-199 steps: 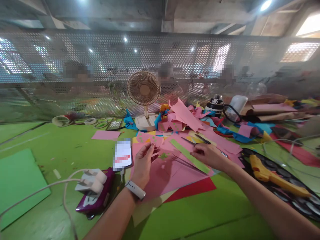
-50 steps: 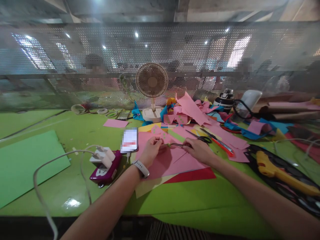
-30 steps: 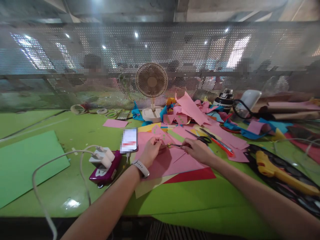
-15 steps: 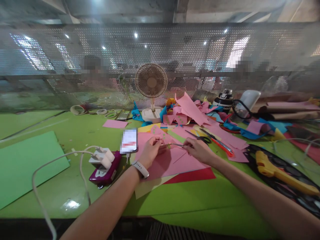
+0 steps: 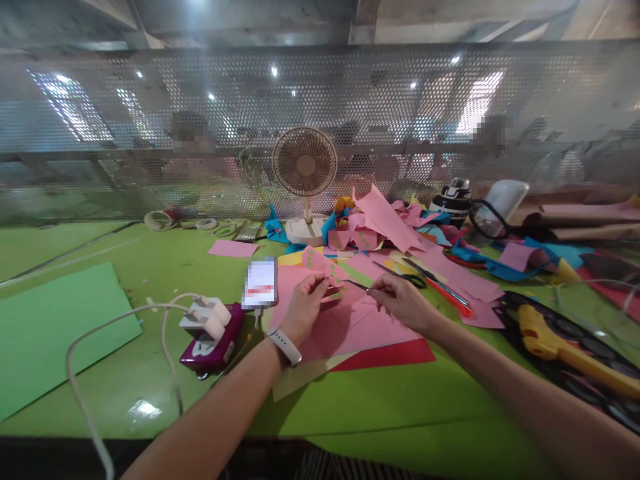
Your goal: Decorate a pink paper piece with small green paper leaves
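My left hand point(image 5: 306, 305) pinches a small pink paper piece point(image 5: 321, 264) with green dots on it, just above the stacked sheets. Between the fingers of my right hand point(image 5: 403, 301) is a slim, pointed metal tool that looks like tweezers point(image 5: 356, 285). Its tip points left, close to the dotted paper; whether it touches cannot be made out. Under both hands lies a large pink sheet point(image 5: 350, 333), with a red sheet point(image 5: 395, 355) and a pale yellow one showing below it.
Right of my hands lie black scissors point(image 5: 413, 279), an orange-red utility knife point(image 5: 453, 295) and a yellow glue gun point(image 5: 555, 340). On the left are a phone point(image 5: 259, 283) and a purple charger block point(image 5: 210, 353) with cables. Behind stand a fan point(image 5: 306, 163) and heaped paper scraps point(image 5: 383, 217).
The dotted pink paper has tilted up a little in my left fingers. The tool's tip has drawn slightly up and back from it. The whole view has shifted slightly.
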{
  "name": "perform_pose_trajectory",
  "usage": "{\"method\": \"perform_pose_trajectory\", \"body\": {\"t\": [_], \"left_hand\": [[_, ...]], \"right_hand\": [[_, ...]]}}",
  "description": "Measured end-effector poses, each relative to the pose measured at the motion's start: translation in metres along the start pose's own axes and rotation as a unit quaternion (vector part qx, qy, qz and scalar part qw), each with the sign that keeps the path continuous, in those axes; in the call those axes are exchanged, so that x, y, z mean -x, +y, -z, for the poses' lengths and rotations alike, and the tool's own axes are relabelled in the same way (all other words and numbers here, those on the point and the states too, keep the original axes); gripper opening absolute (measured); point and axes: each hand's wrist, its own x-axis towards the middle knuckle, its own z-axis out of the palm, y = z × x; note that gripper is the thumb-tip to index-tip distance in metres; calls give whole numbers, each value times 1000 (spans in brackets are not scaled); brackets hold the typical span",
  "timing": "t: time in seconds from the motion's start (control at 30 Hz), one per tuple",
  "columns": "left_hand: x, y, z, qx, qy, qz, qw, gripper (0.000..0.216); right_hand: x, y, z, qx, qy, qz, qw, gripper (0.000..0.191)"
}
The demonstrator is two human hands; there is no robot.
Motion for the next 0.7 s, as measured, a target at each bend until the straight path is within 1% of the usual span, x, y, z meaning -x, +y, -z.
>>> {"method": "perform_pose_trajectory", "body": {"t": [0.27,0.47,0.7], "left_hand": [[2,3,-2,-19,-13,4,1000,19],[1,4,-3,-25,4,5,1000,20],[0,3,-4,-38,4,0,999,18]], "right_hand": [[-1,4,0,-15,-8,0,1000,18],[-1,3,2,8,-19,2,1000,19],[-1,3,4,27,-21,13,999,20]]}}
